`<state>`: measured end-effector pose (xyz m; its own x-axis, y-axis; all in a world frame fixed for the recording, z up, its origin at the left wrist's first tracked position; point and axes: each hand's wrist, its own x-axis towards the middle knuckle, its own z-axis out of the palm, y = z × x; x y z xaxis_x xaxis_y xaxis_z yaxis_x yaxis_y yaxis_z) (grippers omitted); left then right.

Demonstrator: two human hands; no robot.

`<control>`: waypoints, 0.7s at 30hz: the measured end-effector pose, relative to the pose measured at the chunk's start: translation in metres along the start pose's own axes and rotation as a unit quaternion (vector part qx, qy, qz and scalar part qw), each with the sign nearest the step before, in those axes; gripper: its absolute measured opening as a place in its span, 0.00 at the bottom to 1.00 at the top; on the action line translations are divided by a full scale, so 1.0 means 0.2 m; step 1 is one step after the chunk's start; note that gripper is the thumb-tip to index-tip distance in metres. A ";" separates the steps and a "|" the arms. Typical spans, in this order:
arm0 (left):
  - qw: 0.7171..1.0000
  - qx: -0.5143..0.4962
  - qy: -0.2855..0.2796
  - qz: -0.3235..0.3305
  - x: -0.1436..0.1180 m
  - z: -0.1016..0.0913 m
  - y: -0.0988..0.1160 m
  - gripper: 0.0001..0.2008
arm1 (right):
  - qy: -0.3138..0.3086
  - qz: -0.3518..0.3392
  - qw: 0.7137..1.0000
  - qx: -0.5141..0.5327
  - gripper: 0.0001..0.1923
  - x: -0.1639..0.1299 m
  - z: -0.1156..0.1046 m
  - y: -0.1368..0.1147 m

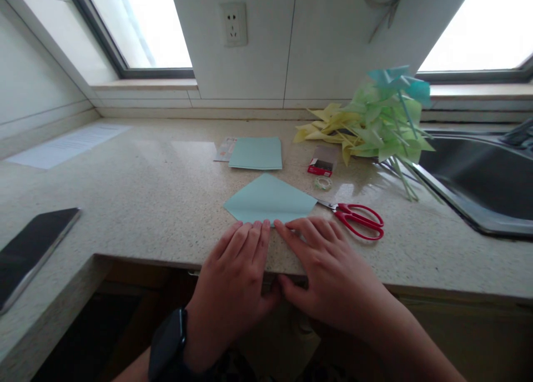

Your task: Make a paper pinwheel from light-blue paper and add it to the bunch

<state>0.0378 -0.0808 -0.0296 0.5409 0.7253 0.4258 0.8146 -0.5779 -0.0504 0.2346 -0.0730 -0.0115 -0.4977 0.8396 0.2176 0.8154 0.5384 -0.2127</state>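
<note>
A light blue sheet of paper [268,196] lies turned cornerwise on the counter, its near part folded up or hidden under my fingers. My left hand [239,276], with a dark watch at the wrist, presses its outstretched fingertips along the paper's near edge. Beside it my right hand [320,260] rests its fingertips on the same edge, fingers spread somewhat. Both thumbs hang below the counter's front edge. Just right of the paper lie scissors with red handles [360,221], their blade tips near the paper's right corner.
Behind the sheet sits a stack of light blue paper [256,152]. A tape roll [322,183] and a small red box [320,166] lie close by. Paper pinwheels [375,121] are piled beside the sink [478,176]. A phone [35,249] and a printed sheet [69,143] are at left.
</note>
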 end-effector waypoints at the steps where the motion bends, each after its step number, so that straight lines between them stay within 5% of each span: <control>1: 1.000 -0.002 0.000 -0.003 0.00 0.00 0.00 0.36 | 0.002 0.000 1.000 0.000 0.38 0.00 0.00 0.00; 7: 1.000 -0.017 -0.004 -0.012 -0.02 0.02 0.00 0.33 | 0.017 0.000 1.000 0.011 0.31 -0.01 0.00 -0.01; 21: 0.997 -0.057 -0.056 -0.019 0.03 0.00 -0.01 0.36 | 0.013 0.015 1.000 0.001 0.35 -0.01 0.00 0.00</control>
